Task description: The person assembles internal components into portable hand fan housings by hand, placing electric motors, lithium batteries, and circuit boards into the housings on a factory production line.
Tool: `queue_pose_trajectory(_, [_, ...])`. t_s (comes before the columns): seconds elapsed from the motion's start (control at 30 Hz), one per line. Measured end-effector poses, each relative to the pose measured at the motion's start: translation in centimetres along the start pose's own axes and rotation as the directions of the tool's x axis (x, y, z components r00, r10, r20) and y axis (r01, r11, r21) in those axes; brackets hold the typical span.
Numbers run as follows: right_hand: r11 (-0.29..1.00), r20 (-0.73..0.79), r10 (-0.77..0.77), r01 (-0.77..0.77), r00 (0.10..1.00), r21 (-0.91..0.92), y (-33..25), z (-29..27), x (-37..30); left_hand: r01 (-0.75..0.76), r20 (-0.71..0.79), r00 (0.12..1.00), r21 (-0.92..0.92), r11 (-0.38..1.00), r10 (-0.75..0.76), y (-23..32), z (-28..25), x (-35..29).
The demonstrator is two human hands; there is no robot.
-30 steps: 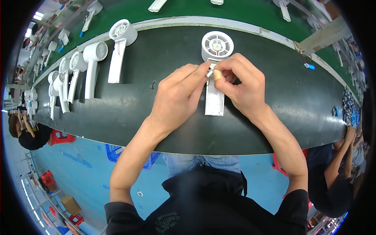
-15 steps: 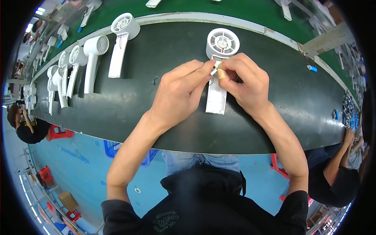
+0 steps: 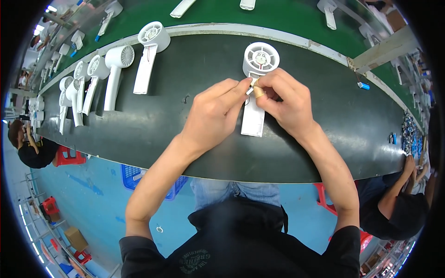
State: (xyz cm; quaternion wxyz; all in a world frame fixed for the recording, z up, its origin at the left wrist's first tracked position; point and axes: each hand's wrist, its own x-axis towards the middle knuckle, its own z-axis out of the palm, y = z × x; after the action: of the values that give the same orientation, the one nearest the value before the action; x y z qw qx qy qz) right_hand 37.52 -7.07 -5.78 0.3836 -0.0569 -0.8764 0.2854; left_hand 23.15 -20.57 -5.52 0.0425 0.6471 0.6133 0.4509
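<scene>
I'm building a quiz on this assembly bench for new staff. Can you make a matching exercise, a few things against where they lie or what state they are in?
Things:
1. white fan housing
2. blue cylinder
3. blue crate
4. row of white fan housings

Places or states:
A. on the floor under the bench edge
B. lying on the dark bench to the person's left
C. alone on the bench, to the right of the hands
D. under both hands, left hand and right hand pinching at its neck

Pairs: 1-D, 2-C, 3-A, 4-B

Brown cardboard box point(image 3: 76, 238) on the blue floor at lower left, beside red stools point(image 3: 51, 204).
</scene>
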Motion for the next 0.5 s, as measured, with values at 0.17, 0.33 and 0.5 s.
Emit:
queue_pose_trajectory(0.17, [0.915, 0.024, 0.38, -0.379, 0.925, 0.14, -0.9, -1.2, -0.4, 0.263, -0.067, 0.96, -0.13, 0.956, -0.273, 1.3, 0.7, 0.4])
queue_pose_trajectory(0.33, [0.819, -0.091, 0.568, -0.552, 0.818, 0.156, 0.4, -4.9, -0.3, 0.567, 0.117, 0.821, -0.283, 0.773, -0.559, 2.6, 0.0, 2.1])
queue_pose_trajectory(0.5, [0.741, -0.361, 0.593, -0.663, 0.72, -0.103, 5.2, -15.8, -6.2, 0.361, -0.274, 0.908, 0.128, 0.924, -0.317, -7.1, -9.1, 7.8])
